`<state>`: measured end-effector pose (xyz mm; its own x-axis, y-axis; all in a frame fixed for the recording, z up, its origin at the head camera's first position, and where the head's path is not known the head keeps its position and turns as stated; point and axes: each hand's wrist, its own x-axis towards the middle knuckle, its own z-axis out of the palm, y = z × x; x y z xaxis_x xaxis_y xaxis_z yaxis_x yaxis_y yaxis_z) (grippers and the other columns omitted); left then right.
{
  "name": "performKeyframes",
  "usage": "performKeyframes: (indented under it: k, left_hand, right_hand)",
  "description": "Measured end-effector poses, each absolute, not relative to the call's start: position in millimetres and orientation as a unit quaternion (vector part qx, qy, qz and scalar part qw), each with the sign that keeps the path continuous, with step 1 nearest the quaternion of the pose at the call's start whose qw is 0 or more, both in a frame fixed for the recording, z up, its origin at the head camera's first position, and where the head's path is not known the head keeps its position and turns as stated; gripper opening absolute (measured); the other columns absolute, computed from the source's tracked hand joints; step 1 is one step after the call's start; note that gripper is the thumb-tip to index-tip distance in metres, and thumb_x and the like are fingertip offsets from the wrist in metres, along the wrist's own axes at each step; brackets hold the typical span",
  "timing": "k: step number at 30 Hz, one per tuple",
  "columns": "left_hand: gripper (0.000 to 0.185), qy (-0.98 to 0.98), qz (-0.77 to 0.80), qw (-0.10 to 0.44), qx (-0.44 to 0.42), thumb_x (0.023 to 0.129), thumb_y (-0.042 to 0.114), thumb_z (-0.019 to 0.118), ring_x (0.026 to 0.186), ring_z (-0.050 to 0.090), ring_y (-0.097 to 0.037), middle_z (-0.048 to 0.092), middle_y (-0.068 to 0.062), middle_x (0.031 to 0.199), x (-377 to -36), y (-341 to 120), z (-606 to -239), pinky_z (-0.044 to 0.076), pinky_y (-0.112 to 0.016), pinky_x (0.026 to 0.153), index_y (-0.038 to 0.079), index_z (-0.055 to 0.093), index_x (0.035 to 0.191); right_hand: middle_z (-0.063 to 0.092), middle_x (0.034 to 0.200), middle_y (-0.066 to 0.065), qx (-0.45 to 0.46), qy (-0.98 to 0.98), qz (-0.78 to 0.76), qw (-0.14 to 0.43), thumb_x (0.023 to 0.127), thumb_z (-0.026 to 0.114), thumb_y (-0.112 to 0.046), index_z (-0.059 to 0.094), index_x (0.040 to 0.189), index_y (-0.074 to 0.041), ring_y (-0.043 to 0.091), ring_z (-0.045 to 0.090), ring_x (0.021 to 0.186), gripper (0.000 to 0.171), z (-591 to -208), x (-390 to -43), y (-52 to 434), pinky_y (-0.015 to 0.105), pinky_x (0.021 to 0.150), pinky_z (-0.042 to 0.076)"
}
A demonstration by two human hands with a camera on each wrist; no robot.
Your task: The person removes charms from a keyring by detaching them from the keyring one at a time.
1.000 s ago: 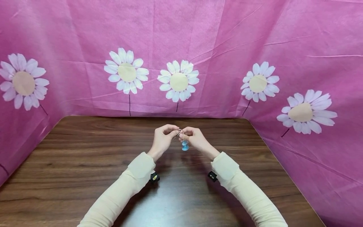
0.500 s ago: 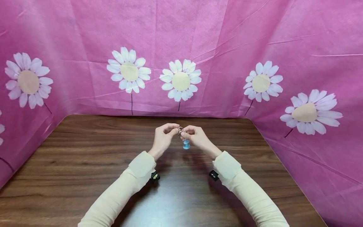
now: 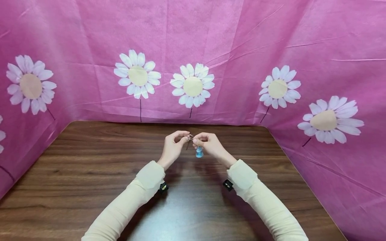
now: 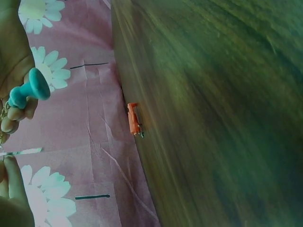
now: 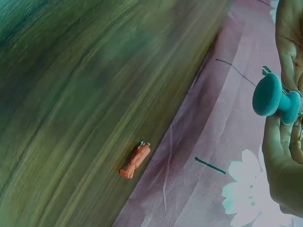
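Observation:
In the head view both hands meet above the far part of the table. My left hand pinches a metal key ring between thumb and fingertips. Close beside it, my right hand pinches the small chain of a blue pendant, which hangs below the fingers. The pendant is shaped like a push pin, and the left wrist view shows its gold chain running into the right fingers. A narrow silver strip juts out by the left fingertips; its kind cannot be told. Fingers partly hide the ring.
A small orange object with metal at one end lies near the table's far edge, seen only in the wrist views. The brown wooden table is bordered by pink cloth printed with daisies.
The right hand and the pendant have shifted slightly right, apart from the left hand. A thin strip now hangs visibly below the ring. The head view has turned slightly left.

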<state>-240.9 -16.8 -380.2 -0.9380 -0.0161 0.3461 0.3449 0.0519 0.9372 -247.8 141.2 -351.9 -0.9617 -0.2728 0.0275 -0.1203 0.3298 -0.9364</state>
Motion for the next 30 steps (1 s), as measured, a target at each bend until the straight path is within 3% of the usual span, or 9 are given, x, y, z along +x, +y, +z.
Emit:
performKeyframes:
  k: [4,11,17,22,26,30]
  left_hand:
    - [0.018,-0.731,-0.66,0.129,-0.119,0.084,0.0,0.061,0.084,0.064,-0.026,0.069,-0.017,0.096,-241.6,-19.2,-381.6,0.048,-0.02,0.069,-0.001,0.067,0.101]
    - [0.015,-0.796,-0.553,0.183,-0.165,0.083,0.002,0.063,0.084,0.067,-0.019,0.07,-0.009,0.091,-245.0,-19.2,-383.0,0.053,-0.028,0.075,0.002,0.069,0.097]
    - [0.011,-0.834,-0.453,0.242,-0.2,0.082,0.005,0.065,0.077,0.066,-0.015,0.068,-0.004,0.085,-246.0,-20.1,-377.2,0.054,-0.028,0.07,0.006,0.072,0.091]
    - [0.008,-0.874,-0.339,0.258,-0.234,0.081,0.007,0.066,0.075,0.064,-0.016,0.067,-0.001,0.082,-244.8,-20.1,-371.4,0.051,-0.034,0.068,0.01,0.072,0.087]
    - [0.008,-0.877,-0.322,0.263,-0.24,0.081,0.007,0.067,0.072,0.063,-0.015,0.065,-0.001,0.079,-243.2,-21.0,-372.8,0.05,-0.034,0.066,0.011,0.072,0.085]
    - [0.007,-0.871,-0.354,0.263,-0.216,0.079,0.008,0.069,0.067,0.061,-0.013,0.065,0.001,0.076,-241.1,-23.0,-378.3,0.048,-0.031,0.063,0.013,0.072,0.083]
  right_hand:
    - [0.066,0.074,0.012,-0.13,0.83,-0.54,0.051,0.086,0.061,-0.009,0.063,0.095,0.006,0.009,0.058,0.061,0.017,-355.0,-249.5,141.4,0.025,0.056,0.049]
    - [0.068,0.078,0.02,-0.126,0.858,-0.497,0.029,0.084,0.062,-0.008,0.066,0.091,0.003,0.017,0.063,0.063,0.013,-357.1,-247.8,142.0,0.021,0.055,0.048]
    - [0.068,0.08,0.02,-0.131,0.87,-0.475,0.017,0.085,0.063,-0.011,0.066,0.092,0.0,0.019,0.064,0.065,0.014,-353.9,-247.4,142.1,0.021,0.055,0.047]
    - [0.068,0.08,0.02,-0.133,0.875,-0.466,0.009,0.085,0.063,-0.012,0.066,0.092,-0.001,0.017,0.064,0.064,0.013,-352.6,-247.5,140.8,0.022,0.056,0.047]
    - [0.068,0.079,0.02,-0.128,0.867,-0.481,0.009,0.084,0.063,-0.009,0.063,0.095,0.002,0.026,0.066,0.069,0.015,-353.8,-244.8,139.4,0.021,0.055,0.047]
    - [0.067,0.073,0.017,-0.114,0.853,-0.51,0.014,0.083,0.064,-0.007,0.059,0.096,0.006,0.016,0.062,0.062,0.019,-358.7,-244.4,139.2,0.02,0.053,0.044]
